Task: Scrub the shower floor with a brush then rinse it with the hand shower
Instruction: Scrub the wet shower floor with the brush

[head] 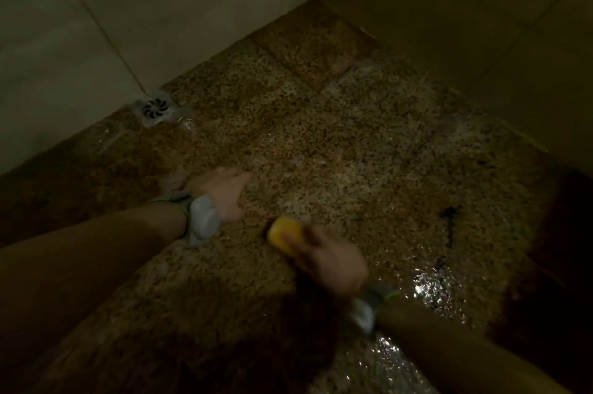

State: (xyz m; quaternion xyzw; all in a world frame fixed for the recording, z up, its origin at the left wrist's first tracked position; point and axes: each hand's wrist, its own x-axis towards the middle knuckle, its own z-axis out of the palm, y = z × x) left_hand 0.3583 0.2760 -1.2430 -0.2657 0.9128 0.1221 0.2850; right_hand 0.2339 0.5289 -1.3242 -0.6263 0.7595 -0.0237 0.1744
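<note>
The yellow brush (285,235) sits low in the middle of the frame, blurry, down on the wet speckled shower floor (353,152). The right hand (330,262) curls round it and hides its back end. The left hand (224,193) lies flat on the floor with fingers straight. A round drain (156,108) is at the upper left. No writing can be read.

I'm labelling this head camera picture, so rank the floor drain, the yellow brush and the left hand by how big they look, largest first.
1. left hand, flat on the wet floor.
2 and 3. floor drain and yellow brush, held in the right hand: they look alike. The brush is partly covered and blurred, and the drain lies farther off, so I won't rank them.
</note>
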